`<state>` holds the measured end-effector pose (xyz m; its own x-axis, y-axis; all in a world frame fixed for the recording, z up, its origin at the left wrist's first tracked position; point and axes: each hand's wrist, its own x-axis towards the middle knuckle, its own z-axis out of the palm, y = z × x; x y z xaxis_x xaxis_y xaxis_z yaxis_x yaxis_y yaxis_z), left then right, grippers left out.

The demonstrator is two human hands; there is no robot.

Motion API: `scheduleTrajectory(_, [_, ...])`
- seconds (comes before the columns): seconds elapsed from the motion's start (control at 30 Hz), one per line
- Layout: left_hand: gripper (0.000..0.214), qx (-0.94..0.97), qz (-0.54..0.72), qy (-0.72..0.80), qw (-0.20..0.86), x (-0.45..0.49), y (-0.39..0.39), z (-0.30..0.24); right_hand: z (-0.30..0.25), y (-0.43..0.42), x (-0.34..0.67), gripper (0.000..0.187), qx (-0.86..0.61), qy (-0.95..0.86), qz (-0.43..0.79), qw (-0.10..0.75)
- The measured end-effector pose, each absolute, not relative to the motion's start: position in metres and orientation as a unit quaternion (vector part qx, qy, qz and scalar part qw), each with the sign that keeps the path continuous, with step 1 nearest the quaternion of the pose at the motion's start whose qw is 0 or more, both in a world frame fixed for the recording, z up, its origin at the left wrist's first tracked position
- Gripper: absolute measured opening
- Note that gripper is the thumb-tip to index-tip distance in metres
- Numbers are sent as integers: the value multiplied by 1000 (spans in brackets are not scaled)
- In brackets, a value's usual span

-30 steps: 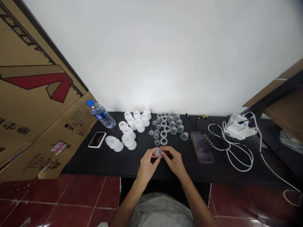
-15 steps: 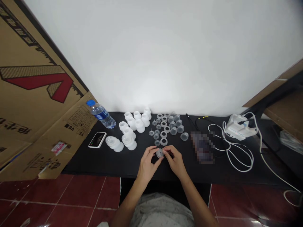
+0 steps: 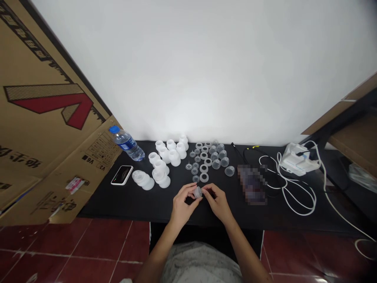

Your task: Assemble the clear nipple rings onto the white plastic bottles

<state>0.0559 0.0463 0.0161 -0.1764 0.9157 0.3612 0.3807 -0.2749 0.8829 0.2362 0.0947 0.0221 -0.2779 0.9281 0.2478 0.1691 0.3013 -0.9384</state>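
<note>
While the left hand (image 3: 182,205) and right hand (image 3: 218,201) pinch a small clear plastic dome (image 3: 198,192) between nearly closed fingers (image 3: 196,203) over the table (image 3: 132,206), uneven squeezing could make it slip and drop

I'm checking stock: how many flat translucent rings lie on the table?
7 visible: two back rings side by side, three staggered middle rings, and two front rings one before the other. The domed cups may hide more.
</note>
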Motion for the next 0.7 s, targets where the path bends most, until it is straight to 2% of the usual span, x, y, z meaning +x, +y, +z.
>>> scheduleTrajectory(0.3, [28, 580, 572, 517, 262, 54, 45, 15, 27, 95, 236, 23, -394, -693, 419, 435])
scheduleTrajectory(0.7, [28, 609, 544, 531, 227, 57, 43, 19, 22, 95, 238, 24, -394, -663, 449, 451])
